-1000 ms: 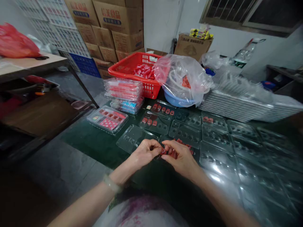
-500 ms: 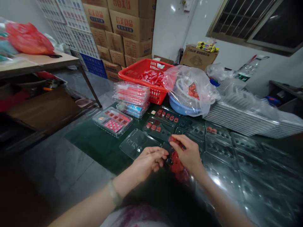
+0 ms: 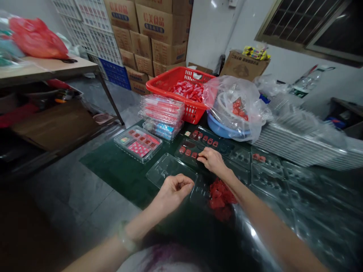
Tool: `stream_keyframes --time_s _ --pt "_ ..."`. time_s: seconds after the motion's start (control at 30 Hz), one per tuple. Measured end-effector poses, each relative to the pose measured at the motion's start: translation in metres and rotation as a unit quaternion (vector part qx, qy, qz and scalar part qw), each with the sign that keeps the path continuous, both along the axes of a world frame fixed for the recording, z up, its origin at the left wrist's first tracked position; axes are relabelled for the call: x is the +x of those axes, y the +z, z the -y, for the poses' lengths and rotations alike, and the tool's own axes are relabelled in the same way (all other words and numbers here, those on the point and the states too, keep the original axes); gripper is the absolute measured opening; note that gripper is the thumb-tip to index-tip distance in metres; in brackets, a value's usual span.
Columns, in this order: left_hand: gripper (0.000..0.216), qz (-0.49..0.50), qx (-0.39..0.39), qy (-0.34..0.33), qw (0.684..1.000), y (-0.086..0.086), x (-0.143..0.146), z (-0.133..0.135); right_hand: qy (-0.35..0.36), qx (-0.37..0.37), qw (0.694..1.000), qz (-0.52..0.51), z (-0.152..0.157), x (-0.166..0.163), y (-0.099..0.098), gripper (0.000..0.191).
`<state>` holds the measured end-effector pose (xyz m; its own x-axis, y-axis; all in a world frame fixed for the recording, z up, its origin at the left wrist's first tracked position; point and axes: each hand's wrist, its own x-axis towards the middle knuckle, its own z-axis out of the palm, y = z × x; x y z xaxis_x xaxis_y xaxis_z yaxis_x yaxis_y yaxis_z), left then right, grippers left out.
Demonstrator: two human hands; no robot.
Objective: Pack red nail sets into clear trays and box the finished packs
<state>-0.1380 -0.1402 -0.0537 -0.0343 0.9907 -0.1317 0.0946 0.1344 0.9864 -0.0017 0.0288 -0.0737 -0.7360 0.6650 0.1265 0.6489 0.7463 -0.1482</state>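
Note:
My right hand [image 3: 212, 160] reaches forward over a clear plastic tray [image 3: 190, 150] that holds a few small red pieces. Its fingers are pinched together at the tray's cavities; what they hold is hidden. My left hand [image 3: 173, 189] rests near the front edge of the green mat, fingers curled into a loose fist, next to an empty clear tray [image 3: 164, 172]. A pile of small red pieces [image 3: 220, 197] lies on a tray just under my right forearm.
A filled tray [image 3: 138, 142] sits at the left of the green mat [image 3: 113, 166]. Behind are stacked filled trays [image 3: 161, 115], a red basket [image 3: 181, 88] of red packets, a bagged blue basin [image 3: 235, 109], stacks of empty trays [image 3: 300, 143] and cardboard boxes [image 3: 153, 34].
My right hand left the red pile near my left hand and moved forward to the partly filled tray. My left hand drew back slightly and curled shut. The camera tilted up a little.

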Motion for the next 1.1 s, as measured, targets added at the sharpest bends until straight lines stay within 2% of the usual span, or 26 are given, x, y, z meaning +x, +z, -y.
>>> stream_keyframes --time_s 0.13,0.27,0.37,0.43,0.5,0.67,0.77,0.87,0.97,1.03,1.1 --pt "0.012 -0.110 0.087 -0.020 0.990 0.000 0.012 -0.004 -0.002 -0.005 1.000 0.017 0.003 -0.002 0.005 0.021" --pt "0.018 -0.216 0.135 -0.096 0.962 0.000 0.031 -0.004 0.009 -0.002 1.000 0.016 0.006 0.003 0.015 0.029" --pt "0.025 -0.289 0.158 -0.150 0.932 -0.001 0.045 -0.003 -0.012 0.015 0.999 -0.040 0.012 0.016 0.025 0.046" --pt "0.023 -0.330 0.165 -0.155 0.916 -0.004 0.051 -0.003 -0.027 0.019 0.996 -0.087 0.021 0.031 0.029 0.044" --pt "0.018 -0.333 0.168 -0.145 0.917 -0.007 0.053 -0.004 -0.035 -0.002 0.989 -0.142 0.037 0.049 0.031 0.036" --pt "0.016 -0.212 0.174 -0.100 0.956 -0.006 0.051 -0.005 -0.005 -0.145 0.961 -0.236 0.090 0.089 0.027 0.034" --pt "0.014 -0.122 0.133 -0.071 0.981 -0.001 0.051 -0.008 0.002 -0.183 0.952 -0.245 0.110 0.096 0.024 0.029" --pt "0.017 0.038 0.036 -0.043 0.998 0.002 0.050 -0.014 -0.029 -0.175 0.945 -0.275 0.116 0.090 0.024 0.018" --pt "0.026 0.205 -0.048 -0.031 0.977 0.001 0.049 -0.017 -0.059 -0.162 0.934 -0.314 0.117 0.079 0.025 0.018" --pt "0.030 0.258 -0.073 -0.015 0.963 0.001 0.048 -0.018 -0.072 -0.125 0.930 -0.339 0.118 0.074 0.024 0.021" --pt "0.030 0.259 -0.073 0.011 0.963 0.000 0.048 -0.017 -0.071 -0.055 0.936 -0.339 0.120 0.070 0.022 0.022"
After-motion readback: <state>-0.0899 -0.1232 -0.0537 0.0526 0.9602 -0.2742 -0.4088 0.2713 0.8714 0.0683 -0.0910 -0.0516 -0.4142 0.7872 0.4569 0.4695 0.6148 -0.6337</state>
